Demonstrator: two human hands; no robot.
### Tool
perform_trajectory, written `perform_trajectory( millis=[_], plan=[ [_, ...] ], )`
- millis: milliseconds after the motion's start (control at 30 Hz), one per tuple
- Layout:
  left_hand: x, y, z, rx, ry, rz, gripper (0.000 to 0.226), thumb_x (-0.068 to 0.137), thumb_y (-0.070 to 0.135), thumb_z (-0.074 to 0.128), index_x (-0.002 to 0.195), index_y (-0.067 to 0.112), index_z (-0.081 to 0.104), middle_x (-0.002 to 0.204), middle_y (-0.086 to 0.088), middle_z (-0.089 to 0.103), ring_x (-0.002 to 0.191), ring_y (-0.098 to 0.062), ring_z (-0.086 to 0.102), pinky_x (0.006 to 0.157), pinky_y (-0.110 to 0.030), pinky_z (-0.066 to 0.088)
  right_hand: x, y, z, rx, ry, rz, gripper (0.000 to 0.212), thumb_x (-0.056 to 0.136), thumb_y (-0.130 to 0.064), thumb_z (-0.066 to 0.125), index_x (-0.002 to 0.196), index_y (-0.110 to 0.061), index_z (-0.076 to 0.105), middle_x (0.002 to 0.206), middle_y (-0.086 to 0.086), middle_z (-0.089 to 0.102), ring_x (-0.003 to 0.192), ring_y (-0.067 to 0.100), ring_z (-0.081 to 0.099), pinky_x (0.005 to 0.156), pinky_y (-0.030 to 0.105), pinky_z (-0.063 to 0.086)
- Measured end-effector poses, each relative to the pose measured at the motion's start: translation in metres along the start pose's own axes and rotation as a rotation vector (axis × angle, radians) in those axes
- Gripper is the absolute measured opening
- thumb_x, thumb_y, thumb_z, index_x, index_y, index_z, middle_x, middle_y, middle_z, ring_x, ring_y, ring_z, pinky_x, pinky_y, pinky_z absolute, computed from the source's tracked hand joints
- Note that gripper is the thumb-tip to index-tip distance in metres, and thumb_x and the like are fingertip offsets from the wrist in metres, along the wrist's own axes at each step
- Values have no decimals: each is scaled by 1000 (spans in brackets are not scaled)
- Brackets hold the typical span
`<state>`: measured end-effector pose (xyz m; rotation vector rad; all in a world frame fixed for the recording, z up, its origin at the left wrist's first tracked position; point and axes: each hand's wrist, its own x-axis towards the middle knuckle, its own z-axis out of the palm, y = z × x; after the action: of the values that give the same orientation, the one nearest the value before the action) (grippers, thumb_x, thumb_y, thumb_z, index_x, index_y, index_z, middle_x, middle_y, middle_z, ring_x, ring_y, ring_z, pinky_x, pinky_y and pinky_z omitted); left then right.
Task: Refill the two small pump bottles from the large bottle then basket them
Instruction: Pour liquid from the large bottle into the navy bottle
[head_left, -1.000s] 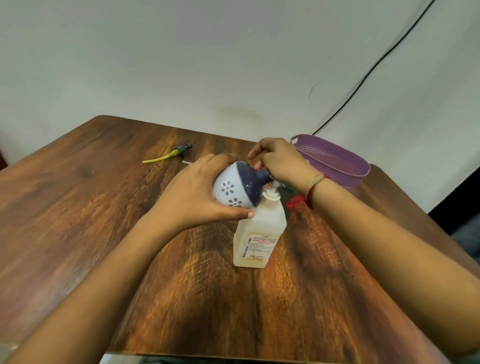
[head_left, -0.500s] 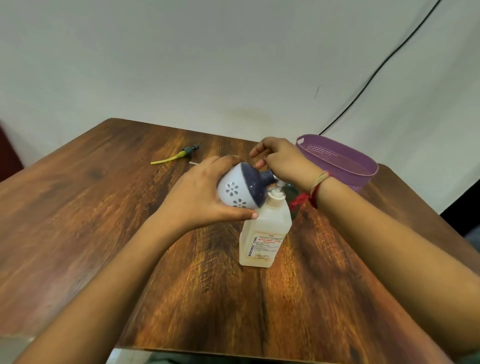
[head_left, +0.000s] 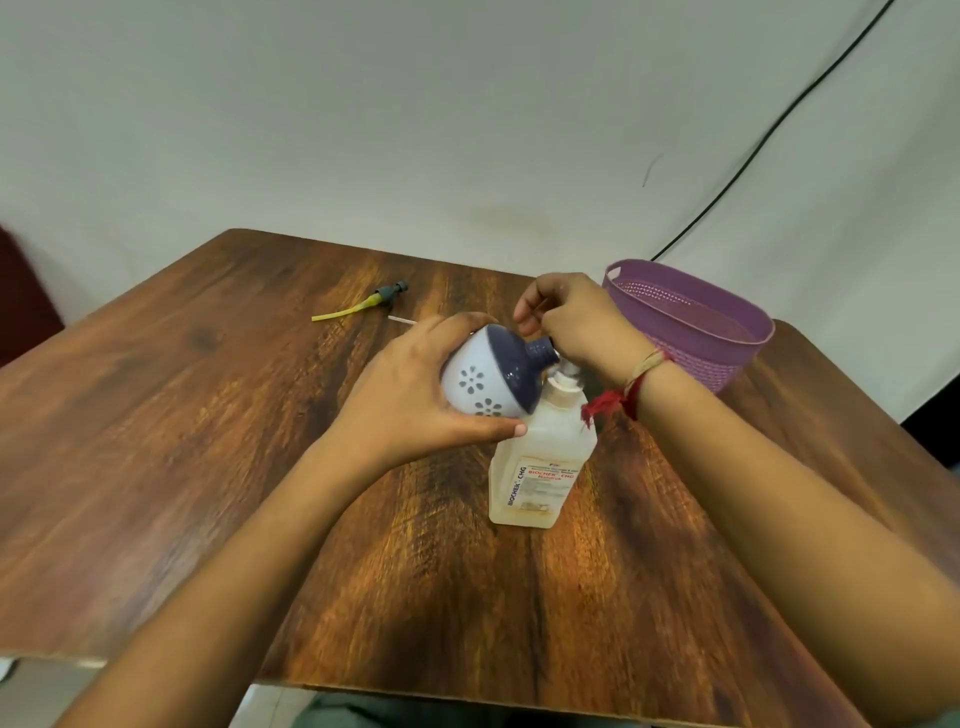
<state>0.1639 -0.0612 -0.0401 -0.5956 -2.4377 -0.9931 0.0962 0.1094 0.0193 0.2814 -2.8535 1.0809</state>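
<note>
Centrally, the small pump bottle (head_left: 488, 376) lay tilted above the bench (head_left: 208, 441), its long axis running left to right and its neck toward the right hand (head_left: 576, 322). The left hand (head_left: 410, 395) gripped its round body. The right hand's curled fingers met the neck, and whether they pinched anything could not be told. The large bottle (head_left: 540, 467) stood upright just beneath. The basket (head_left: 691, 353) lay nearer the right hand.
</note>
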Motion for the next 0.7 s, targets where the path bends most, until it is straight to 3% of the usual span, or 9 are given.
perform_trajectory(
  millis=[200,333,467,700],
  plan=[
    [2,3,-3,5,2,-6,89,55,79,64,125,24,55,109,7,58,94,-10,56,79,-39,53,-2,-14,-13,-161,-12,-46,33,77,-3,42,68,-31,58,90,-8,66,98,19,62,95,49,45],
    [4,4,-3,15,4,6,89,55,78,64,125,23,55,110,6,59,96,-11,57,79,-39,53,-1,-15,-11,-161,-32,-21,34,82,-2,43,71,-31,58,92,-6,65,95,19,62,92,46,48],
    [-2,0,1,-9,-7,-5,88,55,77,65,124,24,55,108,7,58,95,-9,56,78,-37,52,-6,-6,-1,-122,-9,-6,33,76,-6,40,67,-32,58,80,-11,65,92,19,63,94,51,44],
    [3,1,-4,-7,7,3,86,55,78,65,124,27,55,106,10,57,93,-7,55,77,-37,53,-2,-14,-15,-101,-73,1,30,79,-6,42,76,-32,55,92,-3,65,99,23,61,94,48,46]
  ],
)
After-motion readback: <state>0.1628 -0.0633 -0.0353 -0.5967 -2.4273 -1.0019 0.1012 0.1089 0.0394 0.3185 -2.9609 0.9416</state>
